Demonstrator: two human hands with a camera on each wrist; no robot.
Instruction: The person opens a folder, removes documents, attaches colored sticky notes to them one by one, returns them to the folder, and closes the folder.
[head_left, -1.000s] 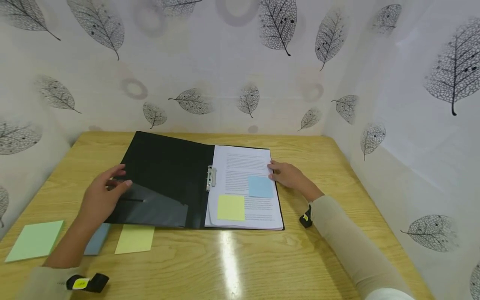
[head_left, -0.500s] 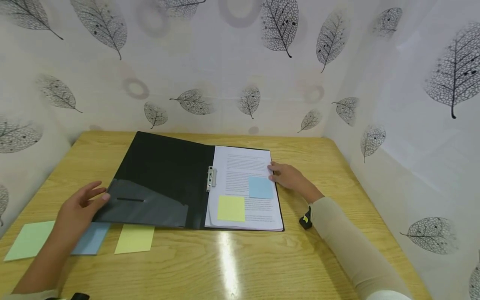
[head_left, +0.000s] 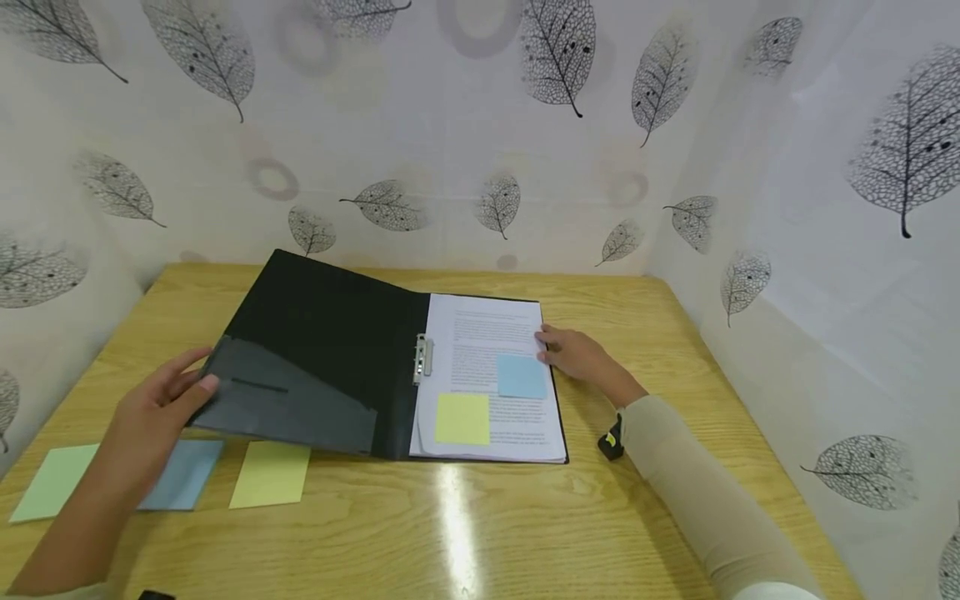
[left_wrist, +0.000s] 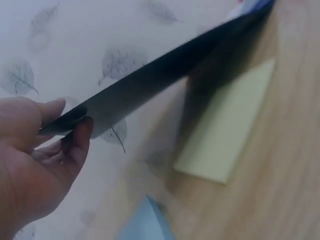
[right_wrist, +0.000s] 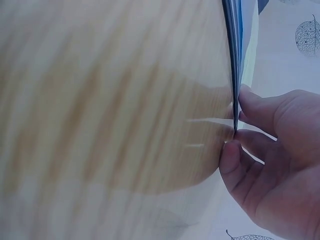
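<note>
A black folder (head_left: 330, 325) lies spread out on the wooden table, its left cover tilted up. My left hand (head_left: 153, 408) pinches the outer edge of that cover, thumb above and fingers beneath, as the left wrist view shows. At the folder's right edge, my right hand (head_left: 577, 354) holds the rim between thumb and fingers. Printed sheets (head_left: 480, 325) lie in the right half beside a metal clip (head_left: 422, 358). On the top sheet are a yellow sticky note (head_left: 462, 418) and a light blue sticky note (head_left: 521, 376).
In front of the raised cover are a yellow note pad (head_left: 270, 474) and a blue note pad (head_left: 182, 475). A green note pad (head_left: 56, 482) is farther left, partly hidden by my left forearm. Leaf-patterned cloth (head_left: 450, 142) encloses the table's back and sides.
My left hand has moved left and toward me, then taken hold of the folder's left cover, which has risen from the table. The right hand has stayed at the right edge.
</note>
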